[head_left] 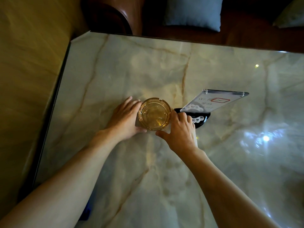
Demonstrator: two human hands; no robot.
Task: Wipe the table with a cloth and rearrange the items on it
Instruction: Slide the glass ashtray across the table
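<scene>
Hands flank the amber glass ashtray (154, 113) near the middle of the marble surface (181, 170). Left hand (125, 118) sits against the ashtray's left side, fingers fairly straight and laid along the glass, thumb tucked under its near edge; looks like a cupping contact, not a full grip. Right hand (179, 129) is on the right side: thumb pointing in toward the ashtray's near rim, fingers curled over the black base of the call-button sign stand (199, 119). Whether those fingers actually grip the base or just rest on it, cannot tell.

Stand's clear acrylic card (213, 101) leans back and right, just beside the ashtray; base and ashtray nearly touching.

Step, my read: rearranging, not wiping. No cloth in either hand. A blue item (86, 213) peeks out under the left forearm at the surface's near-left edge; could be the cloth, too hidden to say.

Next move probably: nudge ashtray and stand into a tidy pair, or shift both clear so the patch beneath can be wiped. Needs:
- firmer hold on the ashtray; glass on polished marble will slide easily
- stand moved by its base, not the card; top-heavy, may tip

Beyond the far edge: brown leather seat (115, 15), grey-blue cushion (194, 12).
</scene>
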